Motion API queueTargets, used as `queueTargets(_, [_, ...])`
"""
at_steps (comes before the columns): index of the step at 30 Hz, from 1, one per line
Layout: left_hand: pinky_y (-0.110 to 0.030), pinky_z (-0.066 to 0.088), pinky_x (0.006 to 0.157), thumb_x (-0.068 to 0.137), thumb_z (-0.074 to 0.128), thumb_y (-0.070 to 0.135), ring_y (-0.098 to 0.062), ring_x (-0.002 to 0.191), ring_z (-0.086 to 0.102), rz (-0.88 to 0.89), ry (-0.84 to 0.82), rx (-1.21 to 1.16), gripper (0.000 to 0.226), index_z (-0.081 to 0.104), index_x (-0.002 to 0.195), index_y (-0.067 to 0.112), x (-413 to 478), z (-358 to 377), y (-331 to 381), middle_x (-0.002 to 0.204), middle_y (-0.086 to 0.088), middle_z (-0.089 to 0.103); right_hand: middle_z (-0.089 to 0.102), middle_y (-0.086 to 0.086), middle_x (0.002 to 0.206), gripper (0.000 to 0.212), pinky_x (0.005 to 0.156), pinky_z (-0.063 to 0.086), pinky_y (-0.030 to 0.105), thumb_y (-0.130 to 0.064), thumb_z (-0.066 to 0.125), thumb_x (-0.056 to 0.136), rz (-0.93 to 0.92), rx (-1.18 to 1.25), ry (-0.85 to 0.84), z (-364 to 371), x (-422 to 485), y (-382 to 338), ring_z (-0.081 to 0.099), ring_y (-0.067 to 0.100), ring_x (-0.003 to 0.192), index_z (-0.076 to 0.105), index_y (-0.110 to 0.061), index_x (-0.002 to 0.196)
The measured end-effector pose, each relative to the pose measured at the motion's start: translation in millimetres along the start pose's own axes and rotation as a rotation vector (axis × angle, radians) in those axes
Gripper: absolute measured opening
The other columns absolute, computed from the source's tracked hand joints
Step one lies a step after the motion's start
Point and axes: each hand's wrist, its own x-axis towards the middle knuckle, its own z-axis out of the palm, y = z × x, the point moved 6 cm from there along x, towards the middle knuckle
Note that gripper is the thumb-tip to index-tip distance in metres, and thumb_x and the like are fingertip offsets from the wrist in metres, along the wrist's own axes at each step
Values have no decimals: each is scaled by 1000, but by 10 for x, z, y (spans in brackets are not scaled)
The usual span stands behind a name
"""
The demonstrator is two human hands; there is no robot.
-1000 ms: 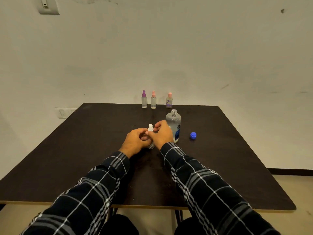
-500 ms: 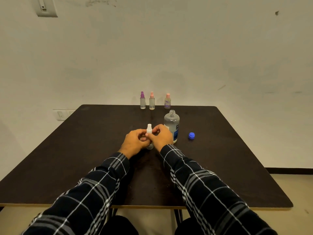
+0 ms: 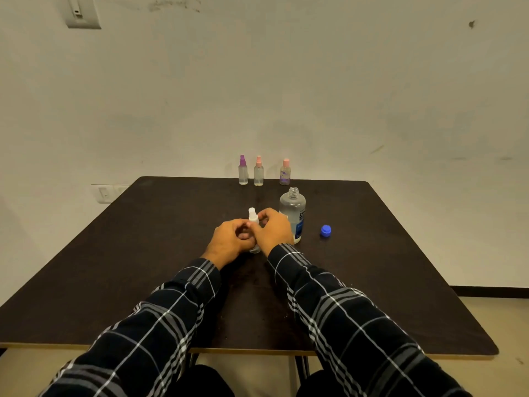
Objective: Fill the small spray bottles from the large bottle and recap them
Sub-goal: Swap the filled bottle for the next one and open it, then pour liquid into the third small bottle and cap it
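Left grip [image 3: 229,239] holds the white-topped spray bottle [image 3: 253,216] on the bench [image 3: 143,253], right grip [image 3: 273,229] pinches its top, likely recapping; three capped bottles [image 3: 258,174] stand at the far edge, large bottle [image 3: 293,209] open alongside, blue cap [image 3: 325,231] loose.

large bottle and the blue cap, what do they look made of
Large bottle: clear and glossy, probably plastic; the dark table shows through its upper body. Blue cap: opaque, even colour, likely moulded plastic; too small to judge its finish.

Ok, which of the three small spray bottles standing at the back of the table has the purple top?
The leftmost bottle of the row: its top is purple, while the middle bottle and the rightmost bottle both have pink tops.
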Motion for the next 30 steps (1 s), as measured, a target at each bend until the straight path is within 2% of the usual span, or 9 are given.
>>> queueTargets(4, [-21,51,86,85,80,18,-4,90,70,5,0,-1,35,68,117,29,13,3,2,96,-4,76,63,-1,105,24,71,46,23,-32,63,93,-77,123,139,-105,-37,-150,61,11,92,64,-22,115])
queueTargets(8, [-17,52,84,85,81,17,-1,87,69,15,25,5,39,69,121,24,3,-3,1,93,9,75,63,-7,93,23,64,47,13,-26,65,91,-237,328,355,-297,-252,-249,61,5,79,62,-22,114])
queueTargets(12, [-28,57,96,84,82,16,-3,93,71,16,28,-25,43,70,125,23,-2,8,-11,103,9,76,65,-8,95,26,73,52,13,-11,66,87,-264,517,448,-462,-391,-129,64,5,88,60,-21,110])
queueTargets(14, [-22,56,95,85,81,14,4,88,69,14,28,-23,44,69,126,22,-7,8,0,105,10,75,65,-7,91,25,70,50,16,-12,66,87,-219,442,415,-466,-394,-24,64,5,82,57,-23,107])
queueTargets(16, [-10,54,86,85,81,12,12,82,67,23,32,-20,44,69,126,20,1,13,13,106,10,75,64,-5,87,24,67,49,22,-17,66,87,-123,255,317,-403,-363,125,64,8,77,51,-26,104])
queueTargets(19, [-1,49,77,84,81,10,17,76,65,30,57,-6,44,70,126,16,4,14,6,104,7,75,66,2,99,25,72,52,35,-29,63,88,23,-161,132,-270,-310,360,65,23,89,49,-24,108])
queueTargets(22, [-1,49,77,83,82,9,17,74,65,34,60,-13,44,70,126,14,7,18,-1,102,6,75,62,3,111,27,78,54,37,-39,61,92,79,-423,56,-240,-309,457,63,23,99,55,-23,114])
queueTargets(26, [-2,49,76,84,82,10,18,73,64,33,59,-11,45,70,127,15,12,22,-1,100,9,74,59,3,116,40,76,51,34,-47,65,90,103,-541,22,-221,-275,492,63,22,102,61,-20,119])
queueTargets(30, [-1,49,75,84,81,9,19,75,64,25,60,-11,43,70,125,16,-2,27,-4,102,9,73,65,1,107,45,70,49,32,-56,69,83,133,-440,-39,-202,-234,581,64,20,97,63,-21,110])
